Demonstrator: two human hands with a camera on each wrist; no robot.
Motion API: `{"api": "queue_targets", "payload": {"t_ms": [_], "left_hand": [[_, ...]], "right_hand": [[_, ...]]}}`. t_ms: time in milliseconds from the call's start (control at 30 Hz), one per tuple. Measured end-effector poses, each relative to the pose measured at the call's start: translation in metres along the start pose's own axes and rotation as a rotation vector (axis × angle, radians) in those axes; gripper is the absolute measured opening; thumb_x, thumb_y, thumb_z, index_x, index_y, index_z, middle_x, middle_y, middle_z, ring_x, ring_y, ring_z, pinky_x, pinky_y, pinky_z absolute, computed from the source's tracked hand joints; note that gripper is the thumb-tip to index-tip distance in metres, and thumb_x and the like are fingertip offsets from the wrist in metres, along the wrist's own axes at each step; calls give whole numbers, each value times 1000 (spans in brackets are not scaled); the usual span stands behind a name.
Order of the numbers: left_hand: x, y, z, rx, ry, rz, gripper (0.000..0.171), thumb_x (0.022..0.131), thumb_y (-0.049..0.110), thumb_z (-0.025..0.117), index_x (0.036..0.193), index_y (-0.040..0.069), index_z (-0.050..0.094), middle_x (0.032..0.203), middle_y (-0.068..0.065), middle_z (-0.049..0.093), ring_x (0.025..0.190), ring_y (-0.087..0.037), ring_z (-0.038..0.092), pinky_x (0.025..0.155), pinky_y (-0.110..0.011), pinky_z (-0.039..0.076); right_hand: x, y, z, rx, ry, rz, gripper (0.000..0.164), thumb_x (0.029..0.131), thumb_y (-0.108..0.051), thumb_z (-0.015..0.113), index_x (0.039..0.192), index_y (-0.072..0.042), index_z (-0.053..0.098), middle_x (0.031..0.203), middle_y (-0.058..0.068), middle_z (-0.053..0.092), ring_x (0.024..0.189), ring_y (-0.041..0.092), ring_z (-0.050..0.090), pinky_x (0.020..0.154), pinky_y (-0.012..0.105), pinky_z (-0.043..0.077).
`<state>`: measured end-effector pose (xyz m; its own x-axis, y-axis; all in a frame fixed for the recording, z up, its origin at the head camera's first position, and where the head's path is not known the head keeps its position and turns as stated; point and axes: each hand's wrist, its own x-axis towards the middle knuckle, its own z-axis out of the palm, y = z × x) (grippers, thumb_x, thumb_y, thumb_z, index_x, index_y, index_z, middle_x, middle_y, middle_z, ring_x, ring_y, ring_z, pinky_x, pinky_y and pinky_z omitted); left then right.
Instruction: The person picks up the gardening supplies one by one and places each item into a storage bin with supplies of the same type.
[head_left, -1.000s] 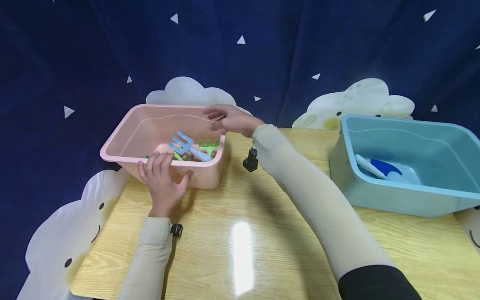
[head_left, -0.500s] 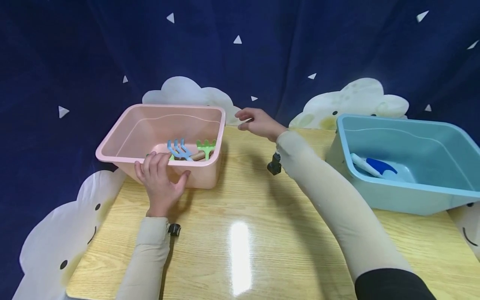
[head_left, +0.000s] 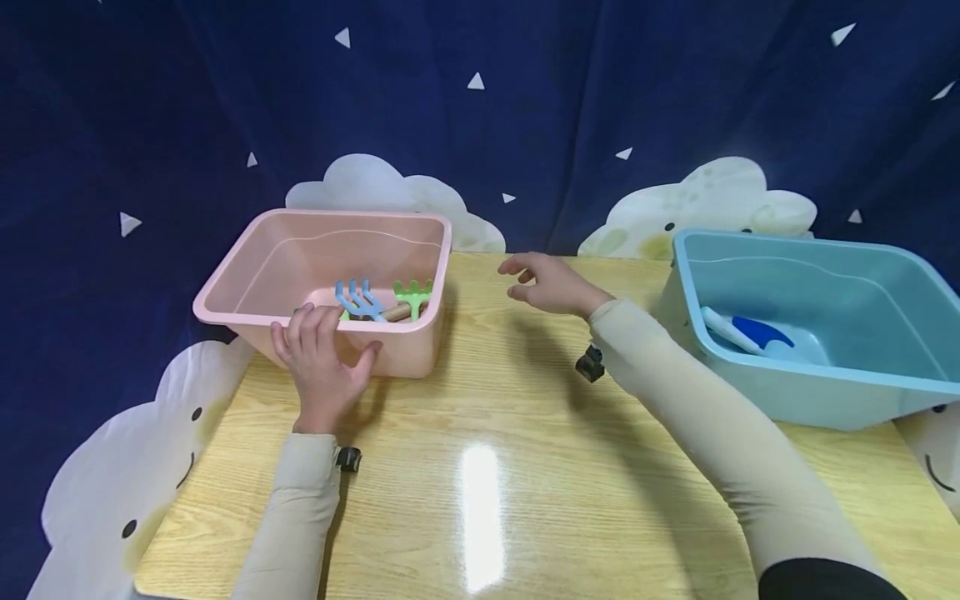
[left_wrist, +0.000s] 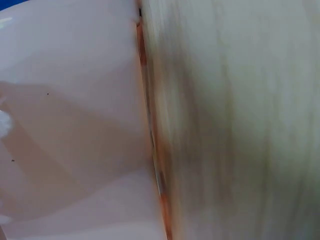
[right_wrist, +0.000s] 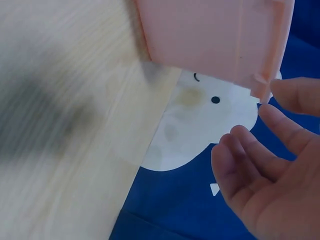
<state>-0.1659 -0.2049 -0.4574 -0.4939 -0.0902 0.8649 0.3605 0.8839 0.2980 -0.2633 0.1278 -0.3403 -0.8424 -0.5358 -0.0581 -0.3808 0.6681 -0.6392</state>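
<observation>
My left hand [head_left: 322, 367] grips the front rim of a pink plastic tub [head_left: 401, 354], fingers over the edge and thumb against its outer wall. Inside the tub are a light blue toy garden fork [head_left: 363, 308], a green toy rake [head_left: 412, 296] and a brown handle-like piece [head_left: 397, 312]; the front wall hides their lower parts. My right hand [head_left: 555, 286] hovers over the table right of the tub, fingers loosely bent, holding nothing. In the right wrist view the pink tub [right_wrist: 200, 40] appears beyond its relaxed fingertips.
A light blue tub [head_left: 795, 404] stands at the right of the wooden table [head_left: 420, 500]. In it lie a pale handle [head_left: 731, 331] and a dark blue piece [head_left: 763, 332]. Behind hangs a navy curtain [head_left: 525, 108] with clouds and white triangles.
My right hand has moved from the pink tub's right rim rightward and nearer to me. The blue fork has settled lower, its handle now hidden. The left hand keeps its grip.
</observation>
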Motion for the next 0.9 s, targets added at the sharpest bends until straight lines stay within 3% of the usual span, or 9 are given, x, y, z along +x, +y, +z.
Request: {"api": "queue_targets", "payload": {"t_ms": [200,300,467,633,767,900], "left_hand": [[1,1,0,1,-15,1,64,75,41,72,123,2,57,122,-16,57,129,-36,42,116,-64,10],[2,1,-3,-4,-34,-1,63,77,42,72,124,3,57,123,-16,57,128,-36,41,115,-64,10],[4,2,-6,-7,-49,-3,59,80,41,69,124,3,58,123,-17,58,128,-37,42,115,-64,10],[4,4,-6,-9,-36,-3,54,81,36,67,123,4,58,121,-17,59,128,-37,44,115,-63,11],[4,5,-6,-18,-16,-10,52,80,34,66,122,4,59,120,-16,59,127,-37,44,115,-62,10],[3,6,-6,-18,-18,-19,51,81,35,64,122,4,59,120,-17,59,126,-37,44,114,-64,11]], "right_hand": [[-47,9,-1,89,34,-22,40,96,-13,59,136,-8,56,141,13,56,125,33,57,102,49,50],[-74,14,0,-12,84,-81,40,96,-14,61,135,-9,56,139,13,56,123,34,57,97,51,51],[-124,25,0,-257,247,-203,38,93,-13,64,130,-7,59,133,15,58,123,35,55,99,54,47],[-176,34,-2,-346,423,-208,40,87,-5,70,126,-5,62,129,15,61,121,34,54,98,52,43],[-206,37,0,-356,472,-167,42,85,-2,71,126,-7,63,130,12,61,121,30,55,95,44,42],[-223,37,3,-356,492,-163,45,84,-2,72,127,-12,63,131,8,62,121,27,56,101,21,39]]}}
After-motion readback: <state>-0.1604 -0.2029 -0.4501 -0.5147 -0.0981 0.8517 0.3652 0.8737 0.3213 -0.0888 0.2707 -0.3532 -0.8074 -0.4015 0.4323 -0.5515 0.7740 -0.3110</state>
